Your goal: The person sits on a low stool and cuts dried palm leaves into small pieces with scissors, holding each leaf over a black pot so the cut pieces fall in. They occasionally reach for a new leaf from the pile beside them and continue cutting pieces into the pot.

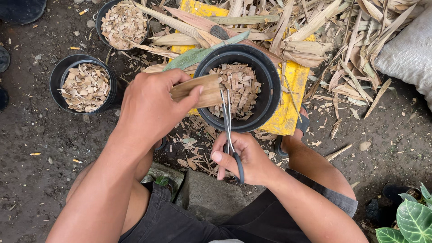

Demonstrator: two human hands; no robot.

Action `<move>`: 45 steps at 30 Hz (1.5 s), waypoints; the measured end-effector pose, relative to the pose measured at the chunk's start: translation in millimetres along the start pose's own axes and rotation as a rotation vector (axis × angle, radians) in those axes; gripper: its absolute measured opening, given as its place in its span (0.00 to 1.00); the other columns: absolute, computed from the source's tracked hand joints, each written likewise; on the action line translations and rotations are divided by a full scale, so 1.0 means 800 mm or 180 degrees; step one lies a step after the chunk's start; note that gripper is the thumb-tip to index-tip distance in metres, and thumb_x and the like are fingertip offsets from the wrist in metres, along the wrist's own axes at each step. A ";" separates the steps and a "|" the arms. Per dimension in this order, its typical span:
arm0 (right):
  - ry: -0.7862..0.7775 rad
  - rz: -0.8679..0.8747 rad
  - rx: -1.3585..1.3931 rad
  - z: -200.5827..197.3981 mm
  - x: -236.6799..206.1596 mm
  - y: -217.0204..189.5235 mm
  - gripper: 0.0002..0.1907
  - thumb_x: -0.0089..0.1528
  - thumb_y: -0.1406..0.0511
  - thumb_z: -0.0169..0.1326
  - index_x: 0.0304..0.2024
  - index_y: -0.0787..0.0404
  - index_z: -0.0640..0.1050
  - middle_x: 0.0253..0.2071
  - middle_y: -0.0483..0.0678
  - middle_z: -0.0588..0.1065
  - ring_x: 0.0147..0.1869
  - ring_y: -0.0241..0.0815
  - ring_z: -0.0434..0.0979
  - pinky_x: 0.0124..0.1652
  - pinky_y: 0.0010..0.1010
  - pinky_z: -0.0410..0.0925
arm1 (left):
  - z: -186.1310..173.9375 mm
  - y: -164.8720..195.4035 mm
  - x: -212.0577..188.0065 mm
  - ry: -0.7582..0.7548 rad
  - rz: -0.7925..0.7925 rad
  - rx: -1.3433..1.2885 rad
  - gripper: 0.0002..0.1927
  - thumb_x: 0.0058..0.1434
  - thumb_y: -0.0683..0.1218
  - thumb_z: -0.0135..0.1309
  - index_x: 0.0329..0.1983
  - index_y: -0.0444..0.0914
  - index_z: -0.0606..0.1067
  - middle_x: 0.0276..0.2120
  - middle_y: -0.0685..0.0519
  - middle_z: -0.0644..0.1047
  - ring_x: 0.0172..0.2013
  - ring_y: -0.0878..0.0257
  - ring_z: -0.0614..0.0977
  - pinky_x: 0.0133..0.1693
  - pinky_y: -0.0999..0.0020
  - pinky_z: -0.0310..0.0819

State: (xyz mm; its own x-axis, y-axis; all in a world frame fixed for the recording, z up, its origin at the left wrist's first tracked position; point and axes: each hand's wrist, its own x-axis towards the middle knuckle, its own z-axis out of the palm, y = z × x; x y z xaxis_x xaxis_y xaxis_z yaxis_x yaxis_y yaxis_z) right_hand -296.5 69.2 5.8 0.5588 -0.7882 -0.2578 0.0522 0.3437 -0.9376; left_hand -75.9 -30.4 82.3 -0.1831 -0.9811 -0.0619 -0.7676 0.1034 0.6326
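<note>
- We are seeing two smaller round black plastic pots: one [85,85] at the left and another [123,22] at the top, both filled with tan chopped pieces and standing well apart from our hands.
- We are noticing a heap of long dry tan husks [333,36] spreading across the top, a pale woven sack [407,54] at the right edge and green veined leaves [411,220] in the lower right corner.
- We are gripping a flat strip of dry tan husk [204,90] in our left hand [150,108], fingers wrapped tightly round it, thumb pressing on top.
- The strip is lying roughly level, its long axis running left to right, its free end reaching over the rim of the large round black plastic pot [270,83] half full of chopped pieces.
- We are holding grey-handled metal scissors [228,130] in our right hand [243,159], fingers closed through the loops; the blades are pointing away from us, meeting the strip's end nearly together.
- The big pot is resting on a yellow flat board [288,108], and nothing is blocking its mouth.
- We are sitting on a grey concrete block [207,193] over dark bare soil [36,135] littered with scraps, outdoors.
</note>
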 end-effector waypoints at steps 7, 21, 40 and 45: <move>0.0149 0.0306 -0.0044 0.007 0.005 -0.005 0.10 0.67 0.63 0.56 0.39 0.65 0.74 0.27 0.42 0.75 0.26 0.34 0.82 0.24 0.22 0.70 | 0.009 0.003 -0.002 0.0118 0.0539 0.0078 0.12 0.58 0.52 0.66 0.37 0.40 0.83 0.24 0.44 0.80 0.27 0.45 0.82 0.30 0.54 0.76; 0.0238 0.0281 0.0149 -0.003 0.006 -0.003 0.14 0.69 0.59 0.54 0.39 0.65 0.73 0.27 0.44 0.75 0.27 0.35 0.83 0.29 0.25 0.74 | 0.003 0.012 0.008 -0.0688 0.0068 -0.0355 0.13 0.55 0.52 0.64 0.36 0.39 0.82 0.24 0.44 0.80 0.25 0.49 0.82 0.31 0.58 0.74; 0.0067 0.0113 -0.0127 0.002 0.003 -0.007 0.11 0.68 0.61 0.55 0.42 0.64 0.75 0.30 0.42 0.75 0.32 0.32 0.82 0.33 0.24 0.75 | 0.013 0.006 0.002 -0.0189 0.0783 -0.0383 0.09 0.62 0.47 0.60 0.36 0.36 0.81 0.24 0.41 0.79 0.27 0.43 0.81 0.30 0.53 0.74; 0.0293 0.0517 0.0033 0.008 0.002 -0.011 0.13 0.67 0.62 0.56 0.34 0.64 0.71 0.22 0.43 0.73 0.20 0.33 0.78 0.20 0.23 0.68 | 0.012 0.010 0.002 -0.0450 0.0742 -0.0354 0.09 0.63 0.48 0.59 0.34 0.36 0.81 0.23 0.42 0.78 0.26 0.44 0.80 0.30 0.54 0.72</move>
State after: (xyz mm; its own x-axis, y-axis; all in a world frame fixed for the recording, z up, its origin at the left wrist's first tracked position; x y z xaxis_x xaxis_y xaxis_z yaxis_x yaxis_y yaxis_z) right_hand -290.3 68.0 15.3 0.4823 -0.7653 -0.4263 -0.0236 0.4751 -0.8796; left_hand -88.2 -29.4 80.3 -0.4364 -0.8997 -0.0071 -0.6241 0.2971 0.7227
